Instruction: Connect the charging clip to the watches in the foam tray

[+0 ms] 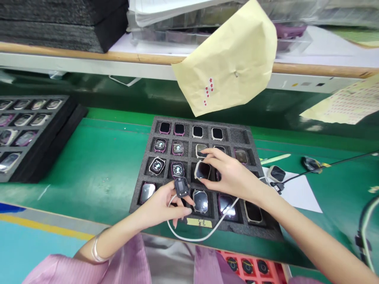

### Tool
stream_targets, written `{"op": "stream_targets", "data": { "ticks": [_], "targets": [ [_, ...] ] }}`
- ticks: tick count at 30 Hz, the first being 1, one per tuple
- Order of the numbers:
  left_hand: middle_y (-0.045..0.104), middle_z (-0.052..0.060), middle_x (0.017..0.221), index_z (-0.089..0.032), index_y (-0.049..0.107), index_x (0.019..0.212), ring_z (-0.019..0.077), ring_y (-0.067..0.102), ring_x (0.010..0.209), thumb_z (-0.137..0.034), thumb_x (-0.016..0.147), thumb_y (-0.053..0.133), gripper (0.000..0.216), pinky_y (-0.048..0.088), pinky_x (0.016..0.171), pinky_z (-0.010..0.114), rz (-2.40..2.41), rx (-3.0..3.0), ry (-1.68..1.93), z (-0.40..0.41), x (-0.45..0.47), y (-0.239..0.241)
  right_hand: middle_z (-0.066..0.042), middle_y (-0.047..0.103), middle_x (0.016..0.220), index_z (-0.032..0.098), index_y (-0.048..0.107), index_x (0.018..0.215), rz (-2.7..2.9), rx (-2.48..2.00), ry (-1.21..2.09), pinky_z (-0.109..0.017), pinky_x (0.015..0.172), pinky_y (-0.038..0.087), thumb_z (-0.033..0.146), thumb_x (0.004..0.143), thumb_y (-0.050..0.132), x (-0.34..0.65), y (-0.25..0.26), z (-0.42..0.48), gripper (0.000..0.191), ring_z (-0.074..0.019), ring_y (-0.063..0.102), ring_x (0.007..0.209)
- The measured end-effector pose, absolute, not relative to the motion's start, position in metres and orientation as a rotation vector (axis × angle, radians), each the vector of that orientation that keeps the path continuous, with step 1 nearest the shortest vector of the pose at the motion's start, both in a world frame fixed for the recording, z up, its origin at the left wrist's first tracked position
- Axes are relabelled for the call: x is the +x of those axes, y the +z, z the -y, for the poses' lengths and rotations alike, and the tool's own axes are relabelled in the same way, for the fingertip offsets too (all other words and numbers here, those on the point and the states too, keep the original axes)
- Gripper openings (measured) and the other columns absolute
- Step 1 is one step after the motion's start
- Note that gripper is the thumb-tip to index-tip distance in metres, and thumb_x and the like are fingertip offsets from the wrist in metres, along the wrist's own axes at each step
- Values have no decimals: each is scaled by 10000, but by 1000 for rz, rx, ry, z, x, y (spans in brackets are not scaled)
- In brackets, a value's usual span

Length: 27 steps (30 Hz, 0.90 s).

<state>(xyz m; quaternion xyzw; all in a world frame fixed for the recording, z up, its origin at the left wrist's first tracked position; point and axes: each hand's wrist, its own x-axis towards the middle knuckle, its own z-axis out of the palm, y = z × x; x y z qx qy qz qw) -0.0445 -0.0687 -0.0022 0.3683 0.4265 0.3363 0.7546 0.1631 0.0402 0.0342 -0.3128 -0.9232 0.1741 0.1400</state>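
Observation:
A dark grey foam tray (142,173) holds several smartwatches in square pockets, some with lit dials, others with dark screens. My right hand (232,173) reaches over it from the right. Its thumb and fingers pinch a pale-framed smartwatch (203,170) by the edges, at a pocket near the middle; I cannot tell whether it is lifted. Over the tray's front left, my left hand (160,203) has a small black device with a little grey screen (181,187) in its fingers. A white cable (198,239) loops from near that hand across the tray's front toward the right.
Another foam tray of watches (26,134) stands at the left. At the right lie a single watch (276,173), a white paper (299,197) and a black cable (340,162). Yellow paper (231,63) hangs from the shelf above. A red tray (274,272) sits below the table edge.

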Motion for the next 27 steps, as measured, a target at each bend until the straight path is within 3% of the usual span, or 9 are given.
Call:
{"op": "stream_targets", "data": {
  "ticks": [4,8,15,20,27],
  "targets": [
    [642,48,915,-136,553,991,87,565,608,-186,687,793,390,466,528,203,-873,763,733,68,-46,-7,-121,654,1153,162,640,1057,2520,-733,749,-370,876,568,262,772,710,159,43,-17,310,-260,654,1036],
    [596,-20,773,-134,582,967,92,550,648,-196,652,832,407,420,590,202,-883,787,741,69,-46,-9,-135,694,1074,123,641,1087,2621,-600,655,-404,841,572,223,808,682,143,36,1,300,-259,669,963],
    [519,-68,465,-144,552,845,70,433,395,-393,819,688,285,327,427,181,-1005,894,757,70,-44,-9,-190,694,1065,40,604,1165,2755,-496,434,-454,782,582,160,833,662,134,31,0,357,-305,666,931],
    [477,-72,401,-155,510,738,51,351,327,-447,851,631,336,273,383,172,-999,876,767,72,-45,-8,-167,702,1013,59,595,1156,2622,-471,449,-421,744,590,200,887,580,135,19,4,304,-275,675,873],
    [477,-71,389,-163,495,721,45,330,303,-473,849,624,360,270,355,160,-959,850,735,73,-47,-7,-168,687,1032,82,562,1173,2486,-435,584,-401,751,586,213,851,630,137,7,3,354,-259,670,893]
  ]
}}
